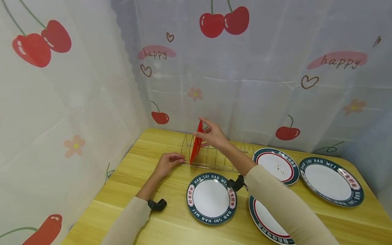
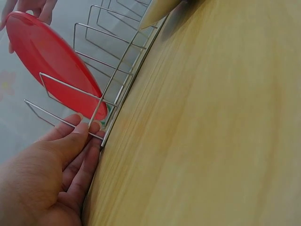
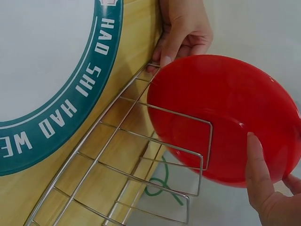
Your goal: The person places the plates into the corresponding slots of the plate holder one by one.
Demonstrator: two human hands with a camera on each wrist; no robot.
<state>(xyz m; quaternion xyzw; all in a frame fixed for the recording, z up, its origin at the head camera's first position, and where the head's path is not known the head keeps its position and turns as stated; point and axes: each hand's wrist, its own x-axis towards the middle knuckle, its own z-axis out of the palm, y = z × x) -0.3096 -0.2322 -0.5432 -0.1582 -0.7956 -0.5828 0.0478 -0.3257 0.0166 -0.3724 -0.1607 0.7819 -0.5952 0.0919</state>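
A red plate (image 1: 196,146) stands on edge between the uprights near the left end of a wire dish rack (image 3: 120,128), leaning slightly. My right hand (image 1: 215,136) holds the plate at its upper part, with fingers and thumb on opposite sides. At the rack's front left corner, my left hand (image 1: 166,165) pinches the wire between thumb and fingers, as the left wrist view shows close up. Just in front of the rack lies a white plate (image 1: 211,198) with a lettered green rim, flat on the table.
On the wooden table (image 1: 165,217), to the right, lie a red-ringed plate (image 1: 272,165) with small specks on it, an oval plate (image 1: 329,178), and another red-ringed plate (image 1: 266,217) partly under my right sleeve. Cherry-print curtains (image 1: 245,102) hang behind and at the left.
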